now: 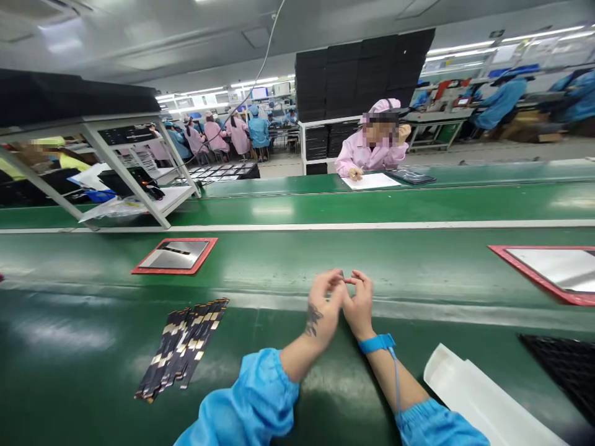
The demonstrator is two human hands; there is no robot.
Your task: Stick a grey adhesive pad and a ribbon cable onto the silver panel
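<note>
My left hand [325, 303] and my right hand [359, 303] meet over the green bench, fingertips pinched together on a small dark item too small to name. The left hand bears a tattoo; the right wrist wears a blue strap [376, 342] with a cord. Both sleeves are blue. A fanned row of thin black and gold strips [183, 347] lies on the bench to the left of my left arm. A red-framed panel with a shiny sheet [175, 255] rests on the belt beyond them.
A second red-framed panel [553, 271] sits on the belt at right. A white tray [483, 396] and a black mat [564, 368] lie near my right arm. A metal rack [125, 167] stands at back left. A person in pink [372, 152] sits across the line.
</note>
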